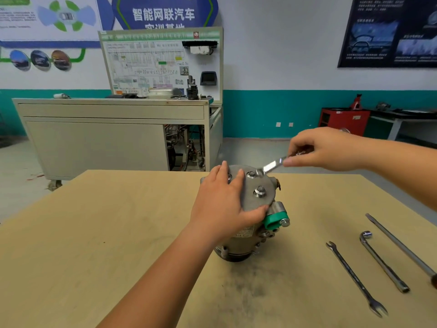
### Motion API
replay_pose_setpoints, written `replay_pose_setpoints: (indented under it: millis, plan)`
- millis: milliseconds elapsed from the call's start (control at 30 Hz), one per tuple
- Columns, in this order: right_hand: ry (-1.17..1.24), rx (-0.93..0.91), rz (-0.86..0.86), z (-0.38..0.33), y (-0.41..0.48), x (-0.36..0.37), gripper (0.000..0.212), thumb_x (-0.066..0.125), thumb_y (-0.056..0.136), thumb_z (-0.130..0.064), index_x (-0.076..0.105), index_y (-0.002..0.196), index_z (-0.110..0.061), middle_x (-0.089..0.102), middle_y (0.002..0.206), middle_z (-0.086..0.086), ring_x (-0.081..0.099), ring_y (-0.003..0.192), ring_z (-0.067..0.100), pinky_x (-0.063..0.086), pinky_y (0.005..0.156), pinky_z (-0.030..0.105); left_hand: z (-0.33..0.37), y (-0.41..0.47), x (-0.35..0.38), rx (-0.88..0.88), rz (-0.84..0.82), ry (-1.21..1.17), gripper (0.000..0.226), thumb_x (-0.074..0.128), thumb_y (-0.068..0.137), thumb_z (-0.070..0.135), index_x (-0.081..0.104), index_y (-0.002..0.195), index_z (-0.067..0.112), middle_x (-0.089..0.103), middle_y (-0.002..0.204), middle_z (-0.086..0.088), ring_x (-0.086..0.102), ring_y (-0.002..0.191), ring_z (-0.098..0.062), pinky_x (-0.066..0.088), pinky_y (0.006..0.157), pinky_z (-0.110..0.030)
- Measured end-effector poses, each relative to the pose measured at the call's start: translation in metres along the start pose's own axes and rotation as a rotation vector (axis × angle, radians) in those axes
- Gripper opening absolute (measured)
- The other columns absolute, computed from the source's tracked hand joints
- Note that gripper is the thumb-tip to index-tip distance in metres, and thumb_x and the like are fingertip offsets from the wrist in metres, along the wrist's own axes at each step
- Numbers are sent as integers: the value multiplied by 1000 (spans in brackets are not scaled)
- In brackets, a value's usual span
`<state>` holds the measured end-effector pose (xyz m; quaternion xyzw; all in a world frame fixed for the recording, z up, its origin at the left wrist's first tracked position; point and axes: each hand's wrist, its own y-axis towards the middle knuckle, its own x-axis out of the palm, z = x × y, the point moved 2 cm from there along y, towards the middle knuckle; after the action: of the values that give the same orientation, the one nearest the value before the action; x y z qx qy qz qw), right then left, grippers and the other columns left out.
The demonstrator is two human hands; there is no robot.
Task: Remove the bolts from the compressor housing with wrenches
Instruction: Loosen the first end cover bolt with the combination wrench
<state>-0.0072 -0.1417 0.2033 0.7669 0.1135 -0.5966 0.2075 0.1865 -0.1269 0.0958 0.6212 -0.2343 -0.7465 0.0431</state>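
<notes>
Nearest me, at the lower right of the frame, three spare tools lie on the surface (pixel 94 233): an open-ended spanner (pixel 354 278), a bent socket key (pixel 380 259) and a long screwdriver (pixel 399 245), all well apart from the work.

In the middle stands the compressor (pixel 246 235), upright on its end, with a green plug (pixel 275 220) on its right side. My left hand (pixel 224 200) lies flat over the left of its top plate, fingers straight and pressing, thumb at the near rim. One bolt (pixel 260 192) sits uncovered in the plate, and a second bolt (pixel 251 174) lies beyond it.

My right hand (pixel 324 150), right of centre, pinches the handle end of a small wrench (pixel 272 166), whose head meets that second bolt. I cannot tell whether it is fully seated.

The risk I see is a slip. With a fingertip pinch far out on the handle and a doubtful seat, the head could jump off, round the bolt and throw my knuckles forward. The tall compressor could also tip if my flat hand lets it turn.

Beyond stands a grey cabinet (pixel 94 143).
</notes>
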Motion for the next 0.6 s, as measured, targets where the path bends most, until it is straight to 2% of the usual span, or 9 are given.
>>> replay_pose_setpoints:
  millis: [67,133,167,200,267,333,433,500,600]
  plan:
    - [108,9,56,1,-8,-1,37,49,74,-60,63,83,-27,62,81,5,55,75,21,46,66,32,-1,-1,0,-3,4,-4,101,25,66,79,22,151,24,12,159,-12,11,145,-26,14,116,-36]
    - [312,29,92,0,-14,4,19,50,90,-38,61,83,-22,61,74,1,60,66,14,50,56,22,-2,-2,0,-11,10,-5,101,25,67,79,23,151,24,12,160,-12,11,145,-26,15,116,-35]
    - [471,66,78,-3,-18,11,18,48,93,-29,59,84,-18,61,70,0,62,60,9,50,50,17,-2,-2,0,-12,12,-4,101,25,66,79,23,151,24,13,160,-12,11,145,-26,15,116,-35]
    - [655,121,36,-7,-23,19,18,46,95,-24,58,87,-13,63,70,1,65,57,8,50,47,16,-2,-2,0,-10,13,0,101,24,66,79,23,151,24,13,159,-12,11,145,-26,15,116,-35]
    - [1009,230,-98,-18,-35,38,16,46,95,-19,55,92,-6,70,71,9,70,59,17,52,42,19,-1,-1,0,-4,19,15,102,23,66,79,23,151,23,14,159,-13,12,145,-27,15,116,-35]
    - [1223,275,-221,-31,-46,53,17,46,95,-18,53,95,-2,71,71,15,70,57,22,52,40,20,1,-1,0,-1,28,21,102,23,67,80,23,151,23,14,159,-14,13,145,-27,15,116,-36]
    - [1327,288,-286,-46,-54,62,19,44,96,-19,52,100,-2,69,64,15,68,50,20,49,37,19,3,-1,-1,-4,20,6,108,16,63,84,22,152,24,11,160,-13,10,146,-26,13,116,-35]
    - [1325,296,-307,-51,-54,65,21,44,96,-21,52,99,-2,67,60,12,67,48,18,47,36,17,4,-1,-3,0,14,-2,115,5,55,84,21,152,24,10,160,-13,8,146,-25,12,116,-35]
    - [1282,300,-317,-56,-51,68,21,42,98,-22,51,97,-3,66,57,10,66,46,16,46,35,16,4,-2,-4,4,12,-4,118,2,52,82,20,152,23,10,160,-12,8,146,-25,12,117,-36]
